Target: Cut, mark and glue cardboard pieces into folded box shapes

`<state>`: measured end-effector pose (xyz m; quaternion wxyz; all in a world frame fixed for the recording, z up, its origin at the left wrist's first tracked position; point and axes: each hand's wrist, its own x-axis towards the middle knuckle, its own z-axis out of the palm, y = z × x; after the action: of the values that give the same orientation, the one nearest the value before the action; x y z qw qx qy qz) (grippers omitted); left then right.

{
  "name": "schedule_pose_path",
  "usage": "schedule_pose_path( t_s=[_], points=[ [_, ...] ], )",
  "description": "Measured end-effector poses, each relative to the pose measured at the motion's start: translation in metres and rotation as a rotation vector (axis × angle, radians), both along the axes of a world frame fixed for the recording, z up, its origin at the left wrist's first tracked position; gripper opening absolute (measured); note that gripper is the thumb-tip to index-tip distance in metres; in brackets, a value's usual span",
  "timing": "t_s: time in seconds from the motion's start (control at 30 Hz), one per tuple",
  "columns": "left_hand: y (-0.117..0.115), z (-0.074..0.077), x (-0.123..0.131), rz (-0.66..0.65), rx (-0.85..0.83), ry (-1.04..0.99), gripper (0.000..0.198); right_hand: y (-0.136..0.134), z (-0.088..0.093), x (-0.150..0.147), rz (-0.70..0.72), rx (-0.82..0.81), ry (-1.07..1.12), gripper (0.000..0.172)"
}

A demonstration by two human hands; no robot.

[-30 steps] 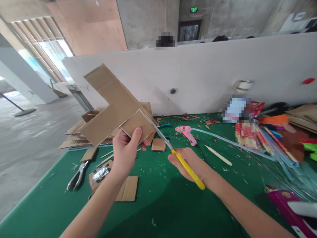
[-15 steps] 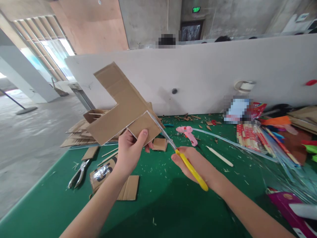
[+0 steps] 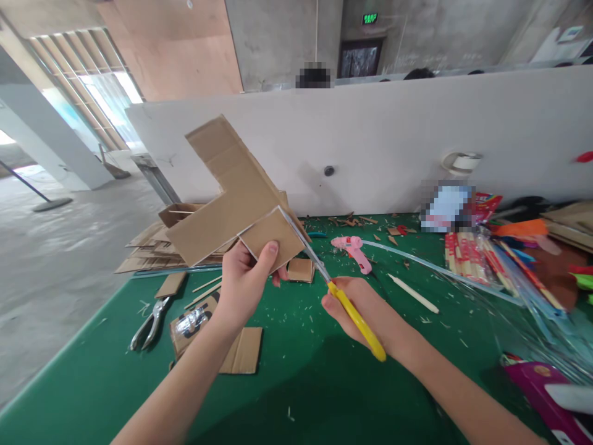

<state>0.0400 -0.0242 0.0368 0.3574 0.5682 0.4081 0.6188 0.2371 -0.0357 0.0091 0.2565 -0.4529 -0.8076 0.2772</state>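
Observation:
My left hand (image 3: 250, 278) pinches a brown cardboard piece (image 3: 245, 191) with angular arms, thumb on its near face, and holds it tilted above the table. A square flap (image 3: 273, 238) at its lower corner is partly separated by a pale cut line. In my right hand (image 3: 359, 309) are yellow-handled scissors (image 3: 354, 318), closed round by the fingers. Their blades lie along the cardboard's right edge beside the flap, pointing up and left. How far the blades are apart I cannot tell.
On the green table (image 3: 315, 395) lie a pink glue gun (image 3: 354, 250), silver pliers (image 3: 151, 324), a cream stick (image 3: 412, 293) and cardboard offcuts (image 3: 243, 351). Stacked cardboard (image 3: 148, 247) sits at the left rear. Packaged sticks (image 3: 467, 256) and a purple object (image 3: 542, 389) are on the right. A pale partition (image 3: 370, 136) stands behind.
The cardboard's upper arm has tilted slightly to the right. The scissors' yellow handle end has shifted a little left and down. Both hands keep their hold.

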Motion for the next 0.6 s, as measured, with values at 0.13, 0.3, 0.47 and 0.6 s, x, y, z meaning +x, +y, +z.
schedule_pose_path(
  t_s=[0.13, 0.3, 0.47, 0.6],
  points=[
    [-0.002, 0.0, 0.004, -0.013, -0.026, 0.034, 0.024, -0.002, 0.0, -0.003, -0.045, 0.029, 0.028, 0.043],
    [-0.002, -0.003, 0.005, -0.022, -0.015, -0.01, 0.024, -0.001, -0.006, -0.004, -0.113, 0.045, 0.043, 0.04],
    [-0.004, -0.004, 0.005, -0.051, -0.003, -0.066, 0.022, 0.002, -0.01, -0.004, -0.108, 0.11, 0.043, 0.04],
    [-0.005, -0.003, 0.005, -0.05, -0.015, -0.082, 0.022, 0.003, -0.011, -0.004, -0.114, 0.126, 0.034, 0.041]
  ],
)
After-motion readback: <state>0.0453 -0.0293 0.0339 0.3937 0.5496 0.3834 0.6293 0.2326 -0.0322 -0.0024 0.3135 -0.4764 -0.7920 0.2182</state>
